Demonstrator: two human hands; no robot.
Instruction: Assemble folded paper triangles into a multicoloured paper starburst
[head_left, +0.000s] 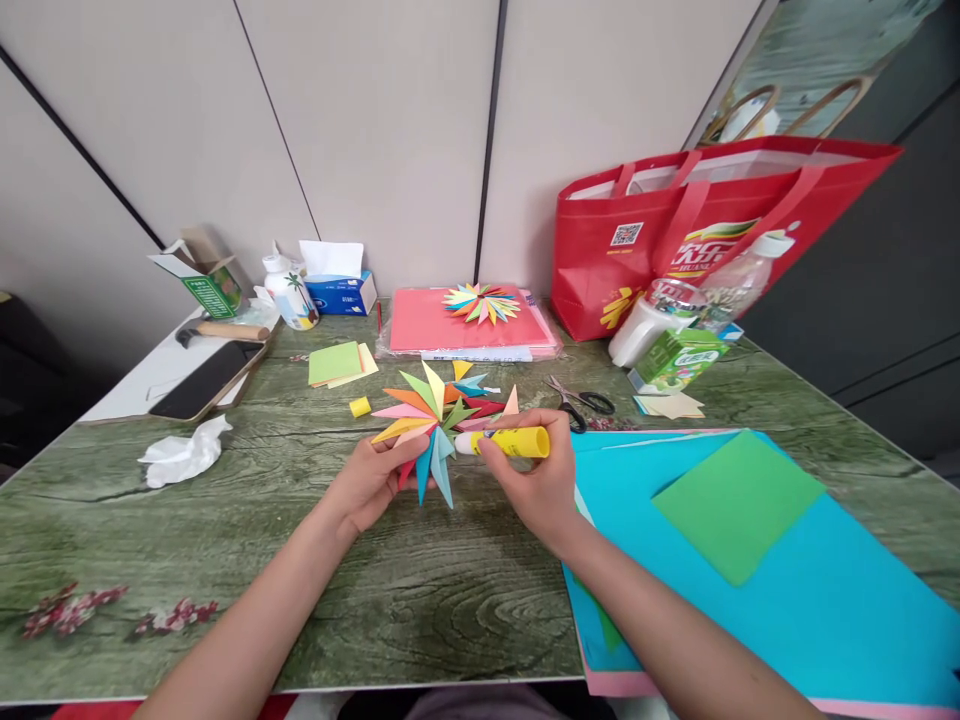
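My left hand [375, 478] pinches the lower left points of a folded paper star [429, 425] made of many-coloured pieces. Between the fingers of my right hand [534, 480] lies a yellow glue stick [517, 441], held sideways. Its white tip reaches the right side of the star; whether it touches the paper I cannot tell. Loose folded paper pieces, among them a pink one [511, 401], lie just behind the star. A yellow cap [360, 407] rests on the table to the left.
A finished paper star [481, 303] lies on red paper packs [409, 325] at the back. Scissors [577, 400] and large blue sheets [810, 640] are on the right, before a red bag [592, 265]. Crumpled tissue [185, 455], a phone [206, 380] and a hammer [225, 331] lie left.
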